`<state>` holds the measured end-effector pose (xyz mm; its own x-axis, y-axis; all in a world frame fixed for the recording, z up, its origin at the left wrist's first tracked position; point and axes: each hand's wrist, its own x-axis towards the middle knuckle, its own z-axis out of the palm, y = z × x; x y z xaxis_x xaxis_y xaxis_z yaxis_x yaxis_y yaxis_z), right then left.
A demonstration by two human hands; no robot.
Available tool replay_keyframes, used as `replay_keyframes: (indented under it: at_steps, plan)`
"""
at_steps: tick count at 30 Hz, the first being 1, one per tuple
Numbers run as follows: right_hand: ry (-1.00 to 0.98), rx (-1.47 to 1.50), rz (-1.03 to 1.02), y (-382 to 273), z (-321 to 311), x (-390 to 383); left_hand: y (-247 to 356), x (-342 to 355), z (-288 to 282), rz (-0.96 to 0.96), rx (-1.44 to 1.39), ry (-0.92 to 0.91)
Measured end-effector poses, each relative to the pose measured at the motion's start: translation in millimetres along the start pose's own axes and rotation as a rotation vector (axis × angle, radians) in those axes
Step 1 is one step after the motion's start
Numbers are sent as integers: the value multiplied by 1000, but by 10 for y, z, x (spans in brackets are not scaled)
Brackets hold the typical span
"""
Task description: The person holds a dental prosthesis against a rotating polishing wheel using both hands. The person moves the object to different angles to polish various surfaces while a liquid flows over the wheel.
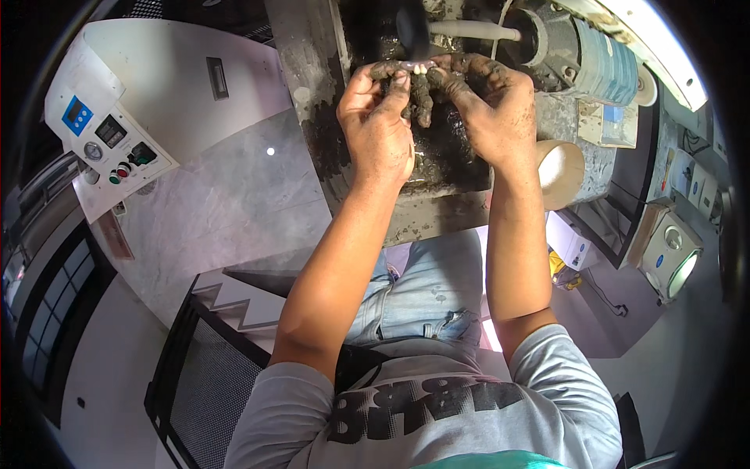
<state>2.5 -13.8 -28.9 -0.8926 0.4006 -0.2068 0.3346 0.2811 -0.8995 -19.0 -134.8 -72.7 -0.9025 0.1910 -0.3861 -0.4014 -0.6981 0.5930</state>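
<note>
Between both hands is a small denture (422, 69) with pale teeth and a pinkish base, held at the dark round buffing wheel (412, 33). Whether it touches the wheel cannot be made out. My left hand (380, 117) pinches its left end between thumb and fingers. On the other end, my right hand (496, 105) grips with thumb and curled fingers. Grey-brown wet slurry coats the fingers of both. The wheel sits on a pale shaft (475, 30) that comes from a motor (601, 61) at the right.
Below the hands lies a tray of dark slurry with a muddy front ledge (437, 215). A cream-coloured bowl (559, 173) stands right of my right wrist. At the left is a white machine with a control panel (117, 144). A small boxy device (670, 254) is at far right.
</note>
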Motion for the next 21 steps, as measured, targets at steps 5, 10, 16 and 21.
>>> replay_keyframes:
  at_steps: [5,10,16,21]
  plan:
    - [0,-40,3,-29,11,13,-10,4,-8,11,-27,15]
    - [8,-71,-13,-10,16,28,-13,-1,-32,13,-36,39]
    - [-1,-98,-34,-32,32,33,-1,-16,-76,-14,11,-8]
    - [-1,-28,16,-44,27,18,-18,1,-107,1,2,-61]
